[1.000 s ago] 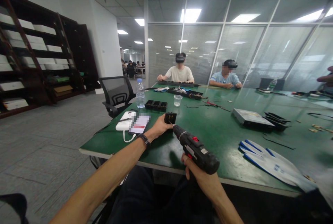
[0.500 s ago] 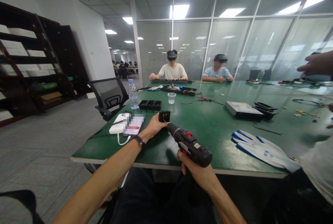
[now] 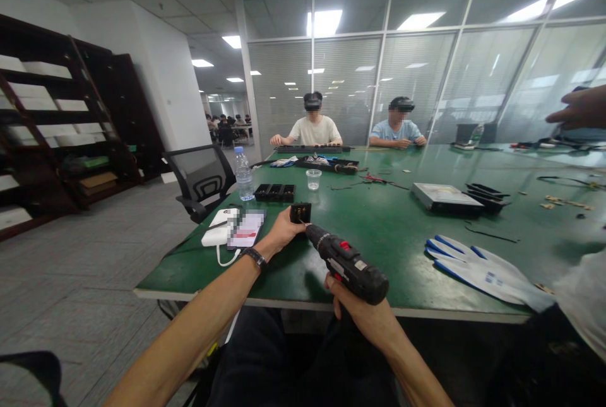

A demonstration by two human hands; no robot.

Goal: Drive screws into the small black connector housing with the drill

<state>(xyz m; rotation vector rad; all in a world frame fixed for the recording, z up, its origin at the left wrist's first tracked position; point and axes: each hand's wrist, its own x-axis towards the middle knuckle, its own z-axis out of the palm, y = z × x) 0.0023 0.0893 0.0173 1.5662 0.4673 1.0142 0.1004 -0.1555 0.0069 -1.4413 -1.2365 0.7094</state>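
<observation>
- Left hand (image 3: pixel 285 228): closed around a small black part (image 3: pixel 300 212), with the thumb along the part's lower side. A dark wristband (image 3: pixel 256 258) is worn on this arm.
- Small black part: located inward of the near edge of the tabletop (image 3: pixel 392 224), recessed side facing the wearer.
- Right hand (image 3: pixel 357 301): wrapped around the handle of a cordless drill (image 3: pixel 348 262). The drill body extends over the near edge, chuck directed at the part. Contact between bit and part appears likely, but the bit is too small to confirm.
- Left edge of tabletop: a white power bank (image 3: pixel 218 228) lies beside a phone (image 3: pixel 249 228), toward the near-left corner. A water bottle (image 3: pixel 243 173) stands upright farther along this edge, just beside a black three-compartment tray (image 3: pixel 275 193).
- Near edge, right portion: a white-and-blue glove (image 3: pixel 487 271) lies flat.
- Far edge: two persons (image 3: pixel 313 132) (image 3: pixel 398 132) are seated.
</observation>
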